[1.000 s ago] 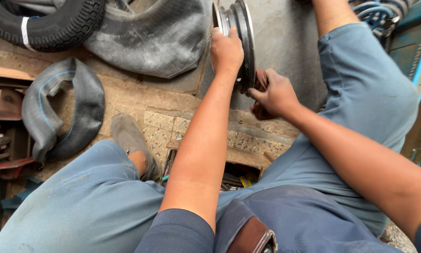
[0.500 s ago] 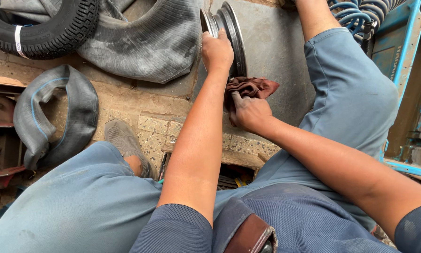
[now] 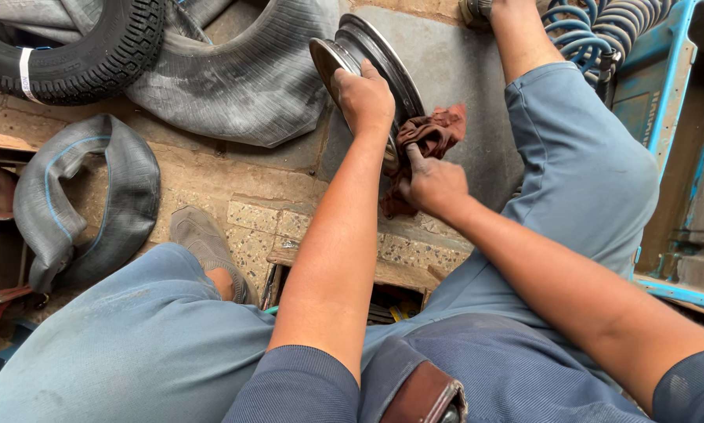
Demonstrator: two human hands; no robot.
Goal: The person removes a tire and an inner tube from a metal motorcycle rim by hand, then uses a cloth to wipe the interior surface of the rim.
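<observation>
The floor [image 3: 234,184] is rough concrete and speckled tile, worn and dusty, with a smoother grey slab [image 3: 461,63] at upper centre; the place looks like a tyre workshop, seen from above over the person's own blue-clad knees.

A metal rim [image 3: 375,55] stands on edge at upper centre of the frame, on the grey slab; the left hand [image 3: 365,98] is closed over its top edge, grip wrapped round the rim's lip, steadying it; the right hand [image 3: 434,184] sits just right of and below the rim, closed on a reddish-brown rag [image 3: 434,133], index finger stretched along the cloth; the rag is bunched against the rim's right face and touches it.

Around them: a treaded tyre [image 3: 77,55] lies at upper left, with a white band on its sidewall; beside it, touching or overlapping it, a limp grey tube [image 3: 250,86] spreads across the upper middle, its edge close to the rim's left side; a second, folded inner tube [image 3: 85,196] with a thin blue line lies at left centre; a grey shoe [image 3: 203,235] shows between that tube and the left knee; blue coiled hose [image 3: 595,31] hangs at upper right, next to a blue metal frame [image 3: 665,102] running down the right edge; a low wooden stool [image 3: 383,274] peeps out between the legs at lower centre, with small tools under it, too dark to tell apart; a brown belt [image 3: 418,399] crosses the bottom edge.

The forearms cross the centre of the frame and hide part of the rim's lower half.
</observation>
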